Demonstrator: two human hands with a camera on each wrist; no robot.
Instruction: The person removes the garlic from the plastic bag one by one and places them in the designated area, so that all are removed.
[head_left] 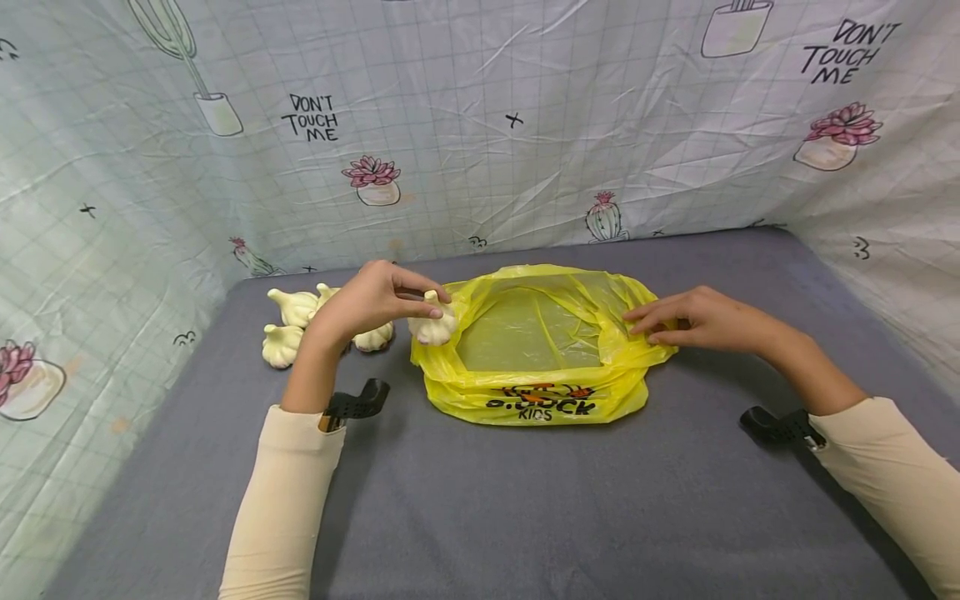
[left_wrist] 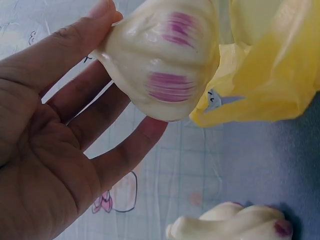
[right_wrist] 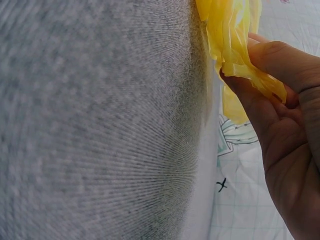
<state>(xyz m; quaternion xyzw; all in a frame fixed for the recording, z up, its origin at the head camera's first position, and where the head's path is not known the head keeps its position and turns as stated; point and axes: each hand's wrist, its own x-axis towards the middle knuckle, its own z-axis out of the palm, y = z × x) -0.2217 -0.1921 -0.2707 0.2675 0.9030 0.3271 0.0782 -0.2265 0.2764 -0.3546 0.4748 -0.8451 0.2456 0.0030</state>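
A cream garlic bulb (head_left: 433,325) with purple streaks is pinched by its neck between the thumb and fingers of my left hand (head_left: 367,300). It is held up at the left rim of a yellow plastic bag (head_left: 536,383), which lies with its mouth spread wide and dark print on its front. In the left wrist view the garlic bulb (left_wrist: 162,62) fills the top, the bag just beyond it. My right hand (head_left: 708,319) pinches the bag's right edge; the right wrist view shows the yellow film (right_wrist: 235,45) bunched between thumb and fingers.
Several more garlic bulbs (head_left: 282,345) sit on the grey table (head_left: 480,508) at the left, partly behind my left hand and wrist. A patterned white cloth (head_left: 480,125) rises behind the table and along both sides.
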